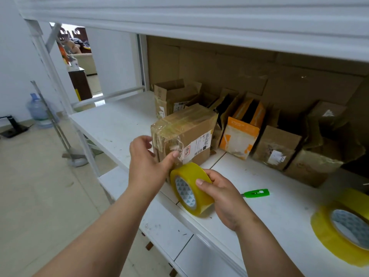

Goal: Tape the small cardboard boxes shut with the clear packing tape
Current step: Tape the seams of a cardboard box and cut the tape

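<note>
A: What's in view, biggest first?

B: White shelving unit (111, 124). Its lower shelf serves as the counter, with another shelf board overhead. Brown cardboard sheets line the far back. A row of small cardboard boxes (275, 148) runs along the far side, from centre to right: several brown ones, one orange-and-white, some with flaps open.

A: Which box is being worked on?

B: The taped box (185, 134), standing forward of the row, left of centre on the counter. Clear tape wraps its top and near-left end, wrinkled in places. A white shipping label sits on its near face.

A: Tape?

B: Tape roll (191, 189), yellowish clear, upright on edge just near of that box, resting on the counter. I can't make out a strip running from roll to box. A second roll (343, 222) lies flat at the near right edge, well apart.

A: Hands?

B: Left hand (145, 158) is on the box's near-left corner, thumb pressed against the taped near face, fingers curled round the left end. Right hand (223, 194) grips the upright roll, thumb on the outer band, fingers round its right side.

A: Anything else?

B: Green box cutter (256, 193) lying flat on the counter, right of the right hand, not touching it. Water jug (39, 111) on the floor, far left.
</note>
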`<control>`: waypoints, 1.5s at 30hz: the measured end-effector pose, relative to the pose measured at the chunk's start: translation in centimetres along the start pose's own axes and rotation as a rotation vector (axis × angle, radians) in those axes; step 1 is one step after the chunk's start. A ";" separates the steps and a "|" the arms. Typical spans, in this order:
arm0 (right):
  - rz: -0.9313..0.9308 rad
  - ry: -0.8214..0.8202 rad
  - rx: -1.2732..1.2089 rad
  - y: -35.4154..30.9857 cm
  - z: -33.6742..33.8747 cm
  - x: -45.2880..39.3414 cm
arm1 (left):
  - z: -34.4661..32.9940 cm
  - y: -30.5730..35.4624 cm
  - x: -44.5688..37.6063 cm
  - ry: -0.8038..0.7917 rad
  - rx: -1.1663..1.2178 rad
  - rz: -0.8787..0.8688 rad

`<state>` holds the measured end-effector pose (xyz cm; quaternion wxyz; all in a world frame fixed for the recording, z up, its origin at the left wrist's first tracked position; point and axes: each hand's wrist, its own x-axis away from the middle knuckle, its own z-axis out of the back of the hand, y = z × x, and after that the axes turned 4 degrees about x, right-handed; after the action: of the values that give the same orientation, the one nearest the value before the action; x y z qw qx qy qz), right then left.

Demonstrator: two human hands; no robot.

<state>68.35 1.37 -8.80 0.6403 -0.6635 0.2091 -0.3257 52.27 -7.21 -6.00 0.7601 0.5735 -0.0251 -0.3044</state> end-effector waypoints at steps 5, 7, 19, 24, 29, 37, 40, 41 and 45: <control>0.046 -0.006 0.085 -0.3 0.4 0.1 | -1.3 -0.6 2.8 -0.061 0.172 0.183; 0.051 -0.030 0.110 -0.4 0.7 0.2 | -1.7 -0.5 3.3 -0.096 0.265 0.282; -0.254 0.276 1.339 3.0 9.6 0.1 | -3.1 0.3 4.7 -0.118 0.506 0.448; -0.169 0.290 1.443 3.6 10.6 -0.4 | -3.6 0.6 5.4 -0.080 0.532 0.437; -0.086 0.278 1.462 2.8 9.7 -0.2 | -3.5 0.7 5.9 -0.079 0.561 0.456; 0.380 0.196 0.876 -3.8 5.0 -0.2 | -3.5 1.0 6.2 -0.075 0.679 0.479; 0.471 0.140 0.914 -5.9 3.2 -0.6 | -3.5 1.1 6.2 -0.086 0.706 0.478; 0.482 0.126 0.947 -6.3 2.7 -0.9 | -3.5 1.1 6.2 -0.089 0.716 0.477; 0.503 0.102 1.084 -7.1 1.4 -1.8 | -3.6 1.1 6.1 -0.087 0.730 0.473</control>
<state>67.08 4.27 -2.01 0.9340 -0.1561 0.1943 -0.2561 59.09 -6.95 -8.20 0.5545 0.7698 -0.2937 -0.1169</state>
